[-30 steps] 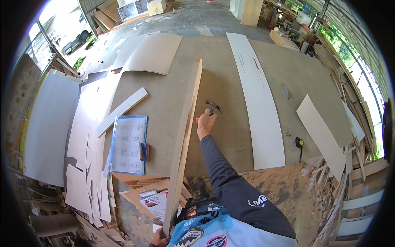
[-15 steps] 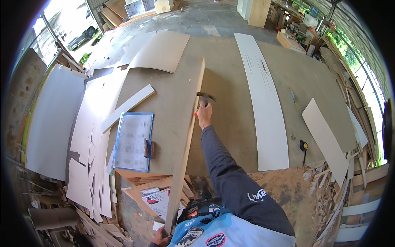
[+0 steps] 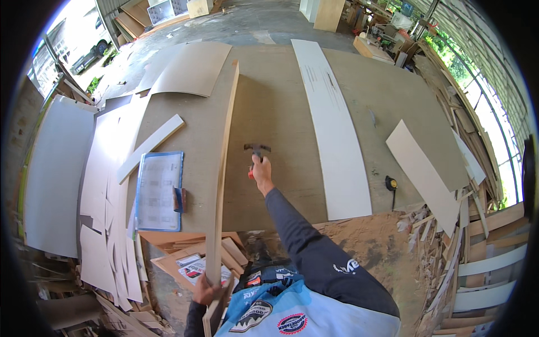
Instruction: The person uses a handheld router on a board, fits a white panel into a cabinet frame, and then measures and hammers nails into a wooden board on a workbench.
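A claw hammer (image 3: 257,148) is in my right hand (image 3: 262,173), its fingers closed round the handle. Its dark head sits over the brown table board, to the right of a long narrow wooden panel (image 3: 215,224) standing on edge. My left hand (image 3: 206,290) grips that panel near its close end, by my body. The panel runs away from me and reaches far across the board. Right of the hammer lies a long white strip (image 3: 337,129) with dark scratches at its far part.
Left of the panel lie a blue-edged clear folder (image 3: 159,216) with papers, a small brownish block (image 3: 179,199) on it and a white-faced batten (image 3: 151,147). On the right are a tape measure (image 3: 391,183) and a pale board piece (image 3: 424,177). Scrap strips pile along both sides.
The hammer and my right hand have come away from the panel, to its right and nearer to me. My left hand is farther forward along the panel. The whole view has shifted.
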`<act>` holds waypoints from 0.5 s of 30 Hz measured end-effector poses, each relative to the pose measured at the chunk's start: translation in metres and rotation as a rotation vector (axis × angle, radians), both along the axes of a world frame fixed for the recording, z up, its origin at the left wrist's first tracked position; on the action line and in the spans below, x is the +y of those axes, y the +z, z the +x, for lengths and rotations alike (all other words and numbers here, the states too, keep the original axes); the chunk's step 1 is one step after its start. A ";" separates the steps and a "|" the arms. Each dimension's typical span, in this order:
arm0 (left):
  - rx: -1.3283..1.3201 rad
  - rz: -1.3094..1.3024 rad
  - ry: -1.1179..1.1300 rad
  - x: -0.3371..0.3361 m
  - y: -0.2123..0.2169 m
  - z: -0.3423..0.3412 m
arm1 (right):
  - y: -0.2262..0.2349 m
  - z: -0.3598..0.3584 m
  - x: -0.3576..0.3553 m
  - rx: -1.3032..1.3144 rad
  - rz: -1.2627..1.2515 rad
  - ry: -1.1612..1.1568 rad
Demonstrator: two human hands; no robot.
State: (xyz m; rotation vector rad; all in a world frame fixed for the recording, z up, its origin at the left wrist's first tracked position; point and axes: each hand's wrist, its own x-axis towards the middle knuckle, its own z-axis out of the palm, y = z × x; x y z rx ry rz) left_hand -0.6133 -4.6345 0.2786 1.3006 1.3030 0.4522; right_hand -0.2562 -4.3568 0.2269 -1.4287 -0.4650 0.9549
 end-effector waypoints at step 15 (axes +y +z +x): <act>0.840 0.331 -0.152 0.053 -0.020 0.278 | 0.001 0.175 -0.283 -0.149 -0.047 0.188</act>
